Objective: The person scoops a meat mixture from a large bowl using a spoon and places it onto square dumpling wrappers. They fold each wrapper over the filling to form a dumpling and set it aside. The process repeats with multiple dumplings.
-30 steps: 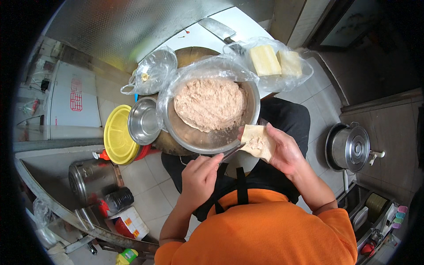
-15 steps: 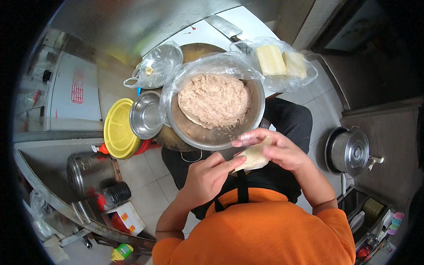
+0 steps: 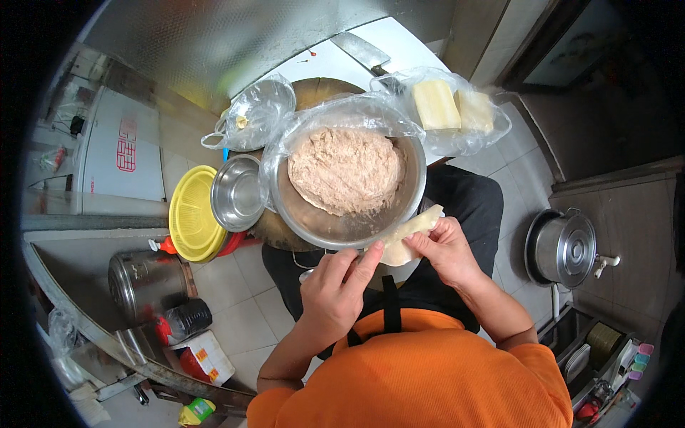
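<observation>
A thin, pale dough wrapper hangs between my hands just over the near rim of a steel bowl. My left hand is closed, its thumb and index finger pinching the wrapper's left end. A small, light, rounded end peeks out left of these fingers; whether I hold it is unclear. My right hand grips the wrapper's right side, thumb on top, with a corner sticking up past the fingers. Inside the steel bowl lies a large mound of pinkish minced filling, with clear plastic film over the far rim.
Two stacks of wrappers lie in a clear bag at the far right. A cleaver rests on the white board behind. Left of the bowl stand an empty steel basin and a yellow colander. A lidded pot is at right.
My right hand has turned and lowered its spread fingers to the wrapper's right side. The wrapper is now stretched out, its right end raised toward the bowl. My left hand has shifted slightly.
</observation>
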Available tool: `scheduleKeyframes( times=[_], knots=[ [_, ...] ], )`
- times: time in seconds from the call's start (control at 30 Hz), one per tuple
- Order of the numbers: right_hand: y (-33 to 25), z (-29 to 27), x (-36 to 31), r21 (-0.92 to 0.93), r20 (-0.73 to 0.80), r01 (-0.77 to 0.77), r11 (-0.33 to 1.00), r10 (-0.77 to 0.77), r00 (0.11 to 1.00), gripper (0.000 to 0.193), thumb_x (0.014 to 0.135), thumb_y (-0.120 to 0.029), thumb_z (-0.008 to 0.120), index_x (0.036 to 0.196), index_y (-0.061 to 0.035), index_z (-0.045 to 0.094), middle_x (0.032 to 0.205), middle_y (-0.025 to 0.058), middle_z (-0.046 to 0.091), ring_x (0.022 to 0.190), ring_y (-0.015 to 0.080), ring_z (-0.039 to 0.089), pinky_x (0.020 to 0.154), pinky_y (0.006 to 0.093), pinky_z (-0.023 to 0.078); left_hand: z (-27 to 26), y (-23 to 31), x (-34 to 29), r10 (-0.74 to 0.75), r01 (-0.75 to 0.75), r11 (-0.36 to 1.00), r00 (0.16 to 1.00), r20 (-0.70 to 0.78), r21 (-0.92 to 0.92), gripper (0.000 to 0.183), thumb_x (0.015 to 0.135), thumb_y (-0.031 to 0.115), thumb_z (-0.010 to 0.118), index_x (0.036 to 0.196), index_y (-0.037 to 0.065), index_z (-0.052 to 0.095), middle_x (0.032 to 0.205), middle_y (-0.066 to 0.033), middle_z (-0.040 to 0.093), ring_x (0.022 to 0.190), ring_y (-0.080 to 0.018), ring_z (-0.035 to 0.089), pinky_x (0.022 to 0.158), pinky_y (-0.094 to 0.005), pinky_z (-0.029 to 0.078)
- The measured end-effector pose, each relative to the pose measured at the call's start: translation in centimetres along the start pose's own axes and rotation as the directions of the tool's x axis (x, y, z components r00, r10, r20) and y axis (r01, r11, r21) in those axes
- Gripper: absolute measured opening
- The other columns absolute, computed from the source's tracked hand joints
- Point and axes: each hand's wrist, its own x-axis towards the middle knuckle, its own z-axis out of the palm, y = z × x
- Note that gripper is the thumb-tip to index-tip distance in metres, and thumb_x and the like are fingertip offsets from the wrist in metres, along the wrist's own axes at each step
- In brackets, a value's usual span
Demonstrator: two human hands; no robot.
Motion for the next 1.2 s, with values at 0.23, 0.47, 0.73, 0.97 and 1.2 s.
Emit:
scheduleKeyframes(
  times=[0.23,0.47,0.73,0.97,1.2],
  knots=[
    [-0.3,0.8,-0.2,0.264,-0.054,-0.068,0.962,0.085,0.995,0.013,0.095,-0.005,0.064,0.104,0.0016,0.069,0.095,0.0052,0.073,0.085,0.0109,0.069,0.073,0.0235,0.055,1.3,0.0,-0.3,0.052,-0.050,0.975,0.999,-0.003,0.217,0.064,0.072,-0.007,0.064,0.131,0.016,0.065,0.110,-0.0126,0.052,0.079,-0.0252,0.055,0.065,-0.0345,0.052],
    [-0.9,0.1,-0.9,-0.044,-0.054,0.022,0.999,-0.024,0.998,0.016,0.093,-0.009,0.069,0.105,0.0024,0.068,0.094,0.0046,0.072,0.083,0.0085,0.066,0.073,0.0238,0.054,0.3,0.2,0.1,-0.116,0.215,0.871,0.964,0.241,-0.442,0.058,0.083,-0.008,0.059,0.137,0.010,0.058,0.097,-0.0092,0.058,0.076,-0.0177,0.060,0.070,-0.0291,0.051],
    [-2.9,-0.8,-0.6,-0.107,0.120,-0.089,0.990,0.102,0.988,0.018,0.097,-0.010,0.064,0.110,0.0028,0.066,0.093,0.0054,0.071,0.085,0.0095,0.067,0.076,0.0254,0.056,0.1,-1.6,-0.5,-0.163,0.686,-0.051,0.711,0.684,-0.725,0.045,0.093,-0.001,0.056,0.139,-0.001,0.051,0.086,-0.0014,0.060,0.070,-0.0075,0.058,0.064,-0.0219,0.049],
    [-1.7,-0.3,-1.4,-0.156,-0.011,-0.051,0.986,0.050,0.999,0.047,0.098,-0.003,0.058,0.142,-0.0007,0.042,0.102,0.0105,0.071,0.090,0.0149,0.070,0.076,0.0282,0.058,1.4,-0.3,-1.4,-0.306,0.480,0.626,0.876,0.372,-0.615,0.040,0.088,-0.009,0.058,0.127,0.000,0.061,0.083,-0.0048,0.057,0.067,-0.0111,0.052,0.061,-0.0235,0.043],
    [-2.2,-0.2,-2.1,-0.883,0.244,0.290,0.369,-0.166,0.955,0.053,0.086,0.000,0.069,0.136,-0.0052,0.052,0.095,0.0145,0.070,0.087,0.0259,0.071,0.073,0.0344,0.057,1.7,-0.4,-1.9,-0.226,0.458,0.700,0.870,0.438,-0.548,0.040,0.091,-0.002,0.056,0.130,0.005,0.058,0.092,-0.0142,0.060,0.074,-0.0291,0.063,0.067,-0.0367,0.051]
  ],
)
